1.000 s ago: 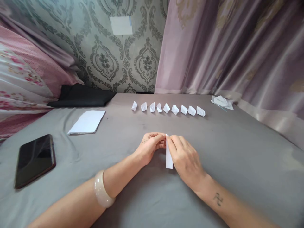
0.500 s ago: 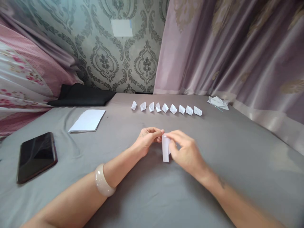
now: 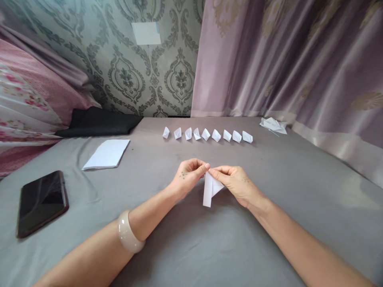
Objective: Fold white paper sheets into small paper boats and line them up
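A small piece of folded white paper [image 3: 208, 191] hangs between my two hands, above the grey sheet. It has a straight upright strip on the left and a triangular flap pointing right. My left hand [image 3: 190, 175] pinches its top edge between thumb and fingers. Close beside it, my right hand [image 3: 236, 181] is closed on the top too, thumb in front and fingers behind. Beyond my hands, several small folded white paper shapes [image 3: 216, 135] stand in a row.
On the left lie a stack of white paper [image 3: 106, 154] and a dark phone [image 3: 43, 203]. Behind them is a folded black cloth [image 3: 100, 121]. Loose white papers [image 3: 273, 124] lie at the far right by the curtain [image 3: 239, 59]. A patterned wall [image 3: 152, 75] rises behind.
My right hand has shifted its grip up to the paper's top edge, and the triangular flap now shows more. The whole view has shifted slightly.
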Action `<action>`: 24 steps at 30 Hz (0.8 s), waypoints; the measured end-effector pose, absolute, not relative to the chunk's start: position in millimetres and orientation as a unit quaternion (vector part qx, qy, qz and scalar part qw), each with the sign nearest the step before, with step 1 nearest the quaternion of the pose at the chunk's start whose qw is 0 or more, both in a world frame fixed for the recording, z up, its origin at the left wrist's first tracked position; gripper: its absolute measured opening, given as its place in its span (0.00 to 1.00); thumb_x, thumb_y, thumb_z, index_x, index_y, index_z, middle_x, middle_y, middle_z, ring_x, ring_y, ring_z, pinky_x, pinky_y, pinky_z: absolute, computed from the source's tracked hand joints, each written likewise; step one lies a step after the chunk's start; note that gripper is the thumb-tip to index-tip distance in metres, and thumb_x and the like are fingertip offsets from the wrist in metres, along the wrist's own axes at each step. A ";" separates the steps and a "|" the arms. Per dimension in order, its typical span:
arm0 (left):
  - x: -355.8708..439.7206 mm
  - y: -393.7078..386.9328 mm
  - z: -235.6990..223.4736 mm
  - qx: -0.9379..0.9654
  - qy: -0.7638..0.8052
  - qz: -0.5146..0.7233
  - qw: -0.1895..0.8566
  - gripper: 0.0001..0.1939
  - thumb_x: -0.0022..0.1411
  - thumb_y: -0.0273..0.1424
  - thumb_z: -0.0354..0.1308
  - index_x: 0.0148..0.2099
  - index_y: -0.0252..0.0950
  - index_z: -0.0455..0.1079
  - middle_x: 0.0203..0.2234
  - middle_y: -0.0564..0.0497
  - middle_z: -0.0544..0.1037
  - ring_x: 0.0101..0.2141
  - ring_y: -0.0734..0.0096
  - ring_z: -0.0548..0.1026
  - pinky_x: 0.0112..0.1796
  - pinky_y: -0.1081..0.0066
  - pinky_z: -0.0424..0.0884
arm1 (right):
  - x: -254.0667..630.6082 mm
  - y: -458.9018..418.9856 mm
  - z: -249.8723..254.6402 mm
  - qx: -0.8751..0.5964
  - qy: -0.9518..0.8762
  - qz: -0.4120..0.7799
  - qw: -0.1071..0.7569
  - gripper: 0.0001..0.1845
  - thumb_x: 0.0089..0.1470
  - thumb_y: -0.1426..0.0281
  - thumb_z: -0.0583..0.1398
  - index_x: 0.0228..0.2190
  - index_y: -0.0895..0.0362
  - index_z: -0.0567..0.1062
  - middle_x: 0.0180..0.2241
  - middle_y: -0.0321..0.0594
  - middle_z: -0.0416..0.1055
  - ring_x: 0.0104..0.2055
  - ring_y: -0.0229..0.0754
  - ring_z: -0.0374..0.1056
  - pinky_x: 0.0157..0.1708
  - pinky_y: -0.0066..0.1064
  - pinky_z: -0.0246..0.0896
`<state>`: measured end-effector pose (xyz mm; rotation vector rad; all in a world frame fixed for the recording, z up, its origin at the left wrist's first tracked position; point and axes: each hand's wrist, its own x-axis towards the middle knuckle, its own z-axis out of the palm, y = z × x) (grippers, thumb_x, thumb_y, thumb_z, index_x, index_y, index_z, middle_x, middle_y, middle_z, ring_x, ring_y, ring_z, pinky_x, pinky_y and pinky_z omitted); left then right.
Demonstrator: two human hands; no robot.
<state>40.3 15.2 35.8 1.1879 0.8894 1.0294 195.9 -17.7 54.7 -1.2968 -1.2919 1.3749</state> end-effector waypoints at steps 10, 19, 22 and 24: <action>38.2 17.9 33.1 0.497 0.368 0.409 0.671 0.15 0.50 0.39 0.65 0.27 0.31 0.70 0.18 0.54 0.69 0.22 0.79 0.64 0.28 0.73 0.60 | 199.1 -13.9 52.1 -0.496 -0.476 0.602 0.406 0.17 0.43 0.57 0.67 0.29 0.59 0.80 0.25 0.39 0.77 0.27 0.37 0.69 0.31 0.30 0.62; 43.4 15.1 33.1 0.508 0.368 0.441 0.641 0.14 0.51 0.39 0.65 0.28 0.31 0.70 0.18 0.54 0.68 0.21 0.80 0.64 0.26 0.74 0.60 | 204.7 -9.7 48.0 -0.505 -0.451 0.622 0.393 0.15 0.42 0.60 0.68 0.26 0.59 0.79 0.25 0.38 0.76 0.26 0.36 0.67 0.30 0.29 0.60; 40.5 17.0 31.6 0.505 0.359 0.429 0.658 0.15 0.49 0.38 0.67 0.29 0.31 0.71 0.20 0.53 0.70 0.22 0.80 0.65 0.27 0.74 0.61 | 203.9 -9.4 47.6 -0.492 -0.463 0.624 0.394 0.14 0.41 0.60 0.68 0.25 0.59 0.78 0.25 0.39 0.76 0.27 0.36 0.67 0.30 0.29 0.60; 39.8 17.5 30.8 0.498 0.354 0.433 0.663 0.15 0.48 0.38 0.68 0.29 0.31 0.71 0.21 0.53 0.71 0.22 0.79 0.66 0.28 0.74 0.62 | 204.2 -9.2 47.9 -0.479 -0.470 0.629 0.392 0.14 0.42 0.60 0.68 0.26 0.59 0.79 0.27 0.40 0.76 0.29 0.37 0.68 0.31 0.30 0.61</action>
